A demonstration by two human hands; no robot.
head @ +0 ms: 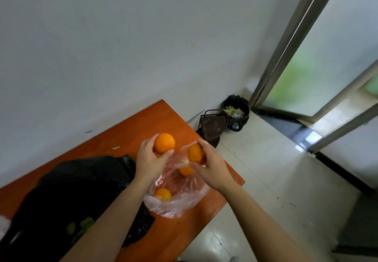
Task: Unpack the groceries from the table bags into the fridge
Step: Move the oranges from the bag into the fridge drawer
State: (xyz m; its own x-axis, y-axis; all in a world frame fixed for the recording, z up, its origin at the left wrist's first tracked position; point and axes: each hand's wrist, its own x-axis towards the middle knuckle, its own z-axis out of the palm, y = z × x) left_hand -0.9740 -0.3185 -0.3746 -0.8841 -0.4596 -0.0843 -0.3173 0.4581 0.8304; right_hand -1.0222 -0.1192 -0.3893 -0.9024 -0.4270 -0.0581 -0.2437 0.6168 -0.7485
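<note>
My left hand (150, 159) holds an orange (164, 142) above the wooden table (131, 131). My right hand (212, 165) grips a second orange (194, 153) just over the clear plastic bag (184, 202). Two more oranges lie inside that bag, one near its mouth (185, 170) and one lower down (162, 194). A large black plastic bag (77, 188) lies on the table left of the clear bag, with something green (81, 226) showing at its lower edge. The fridge is out of view.
A white wall runs behind the table. On the tiled floor past the table's far corner stand a dark dustpan (213, 126) and a black bin (237, 112) with waste in it. A frosted glass door with a metal frame (286, 49) is at the right.
</note>
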